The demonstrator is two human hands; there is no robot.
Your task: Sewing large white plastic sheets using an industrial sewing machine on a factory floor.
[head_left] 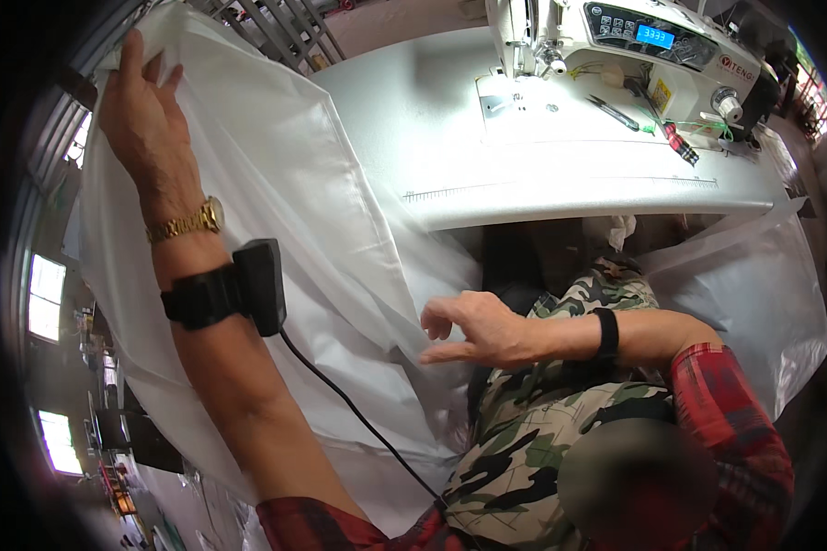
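Note:
A large sheet of white, satiny fabric (276, 184) hangs over the left side of the sewing table and drapes down beside my lap. My left hand (147, 129) reaches up to its far left part, fingers stretched and spread against the cloth. Over the fabric's right-hand folds, near my lap, my right hand (487, 331) hovers with thumb and bent fingers apart. Nothing shows between those fingers. The white sewing machine (616, 55) stands at the upper right, away from both hands, its needle area lit and no cloth under it.
On the table (386, 101) lie tweezer-like snips (614, 113) and a small tool with a red plaid handle (680, 145). Translucent plastic sheeting (744, 285) hangs at the right. A black cable (358, 413) runs from my left forearm across the fabric. Metal rails (289, 32) stand behind.

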